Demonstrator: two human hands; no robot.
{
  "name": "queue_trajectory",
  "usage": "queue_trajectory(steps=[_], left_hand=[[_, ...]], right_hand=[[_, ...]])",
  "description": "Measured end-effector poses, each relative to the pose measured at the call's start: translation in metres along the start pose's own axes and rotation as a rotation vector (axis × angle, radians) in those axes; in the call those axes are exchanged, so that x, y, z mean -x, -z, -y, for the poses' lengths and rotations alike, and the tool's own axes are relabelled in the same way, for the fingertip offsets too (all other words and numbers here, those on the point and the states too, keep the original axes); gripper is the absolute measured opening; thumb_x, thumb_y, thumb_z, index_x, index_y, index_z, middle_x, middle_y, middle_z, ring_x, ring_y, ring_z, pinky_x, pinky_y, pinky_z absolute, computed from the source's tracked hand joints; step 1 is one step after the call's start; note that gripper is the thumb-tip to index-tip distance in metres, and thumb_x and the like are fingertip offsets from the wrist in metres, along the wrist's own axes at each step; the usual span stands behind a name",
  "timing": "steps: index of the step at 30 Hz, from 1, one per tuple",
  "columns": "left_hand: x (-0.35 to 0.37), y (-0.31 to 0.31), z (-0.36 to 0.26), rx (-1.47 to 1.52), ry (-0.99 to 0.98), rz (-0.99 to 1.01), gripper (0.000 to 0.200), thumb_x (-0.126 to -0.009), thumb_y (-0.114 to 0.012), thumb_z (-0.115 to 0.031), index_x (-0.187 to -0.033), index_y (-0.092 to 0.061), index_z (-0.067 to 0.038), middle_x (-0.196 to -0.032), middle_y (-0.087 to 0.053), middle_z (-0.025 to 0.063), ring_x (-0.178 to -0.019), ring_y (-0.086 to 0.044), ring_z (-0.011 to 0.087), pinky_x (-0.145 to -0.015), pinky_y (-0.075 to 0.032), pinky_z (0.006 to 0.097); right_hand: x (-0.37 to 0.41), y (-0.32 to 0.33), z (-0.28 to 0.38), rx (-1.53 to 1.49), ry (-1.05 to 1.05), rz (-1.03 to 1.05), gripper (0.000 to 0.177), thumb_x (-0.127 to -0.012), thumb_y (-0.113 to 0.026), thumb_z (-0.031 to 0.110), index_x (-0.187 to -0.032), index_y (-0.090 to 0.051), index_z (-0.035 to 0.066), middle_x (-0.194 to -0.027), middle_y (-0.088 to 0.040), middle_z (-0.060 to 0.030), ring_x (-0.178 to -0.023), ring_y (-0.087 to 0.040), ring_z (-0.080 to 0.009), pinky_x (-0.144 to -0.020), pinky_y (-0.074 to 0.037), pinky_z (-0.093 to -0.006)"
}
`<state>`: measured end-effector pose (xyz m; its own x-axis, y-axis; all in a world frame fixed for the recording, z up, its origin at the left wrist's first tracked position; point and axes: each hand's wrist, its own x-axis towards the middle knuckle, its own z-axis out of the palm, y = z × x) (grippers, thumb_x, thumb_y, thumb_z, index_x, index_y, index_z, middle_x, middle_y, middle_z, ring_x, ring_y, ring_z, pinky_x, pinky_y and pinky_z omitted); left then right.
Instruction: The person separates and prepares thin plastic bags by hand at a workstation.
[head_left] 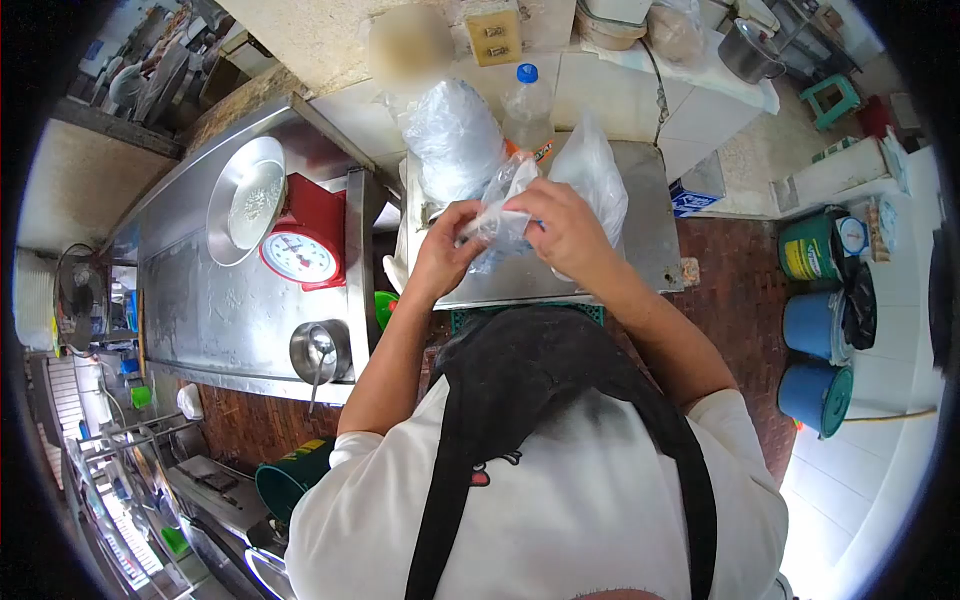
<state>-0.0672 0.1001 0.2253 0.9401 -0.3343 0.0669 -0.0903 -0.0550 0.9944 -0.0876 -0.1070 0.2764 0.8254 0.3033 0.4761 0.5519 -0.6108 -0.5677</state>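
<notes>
Over the small metal table (648, 235) in front of me, both hands pinch a clear plastic bag (508, 228). My left hand (443, 252) grips its left side, fingers closed on the film. On the opposite side my right hand (570, 228) has thumb and fingers pressed together at the bag's upper edge. Just behind stand a large bundle of clear plastic bags (452, 140) and a bottle with a blue cap (527, 108). A whitish filled plastic bag (592, 175) rests beside my right hand.
At left, a steel counter (190, 310) holds a red scale (315, 235), a shallow metal pan (245, 200) and a metal pot (320, 350) with a spoon. Blue bins (815, 325) line the right wall. A metal pot (750, 50) sits on the back ledge.
</notes>
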Motion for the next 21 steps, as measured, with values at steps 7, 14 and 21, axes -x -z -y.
queue_trajectory(steps=[7,14,21], left_hand=[[0.000,0.022,0.006,-0.195,0.187,0.063,0.029,-0.090,-0.061,-0.001,-0.118,-0.067,-0.002,-0.105,-0.072,0.0084,-0.098,-0.065,0.0166,-0.090,-0.049,0.0315],[0.000,0.020,0.007,-0.988,-0.248,-0.172,0.021,-0.076,-0.054,0.003,-0.091,-0.068,-0.003,-0.086,-0.065,0.0188,-0.080,-0.063,0.0403,-0.073,-0.052,0.0479],[0.006,-0.028,0.152,-0.155,-0.011,0.081,0.049,-0.093,-0.059,-0.023,-0.137,-0.051,-0.004,-0.139,-0.052,0.0185,-0.127,-0.050,0.0307,-0.108,-0.040,0.0417]], right_hand=[[-0.022,0.062,0.026,-0.355,-0.138,-0.418,0.019,-0.084,-0.066,0.000,-0.102,-0.064,0.004,-0.098,-0.065,-0.0089,-0.091,-0.064,-0.0233,-0.080,-0.050,-0.0322],[-0.019,0.107,0.023,-0.779,-0.196,-0.773,0.019,-0.093,-0.065,0.008,-0.110,-0.061,0.000,-0.101,-0.065,-0.0068,-0.092,-0.062,-0.0140,-0.083,-0.051,-0.0275],[-0.011,0.060,0.002,-0.986,-0.443,-0.618,0.015,-0.094,-0.064,0.011,-0.107,-0.062,0.002,-0.099,-0.066,-0.0056,-0.090,-0.063,-0.0127,-0.081,-0.055,-0.0297]])
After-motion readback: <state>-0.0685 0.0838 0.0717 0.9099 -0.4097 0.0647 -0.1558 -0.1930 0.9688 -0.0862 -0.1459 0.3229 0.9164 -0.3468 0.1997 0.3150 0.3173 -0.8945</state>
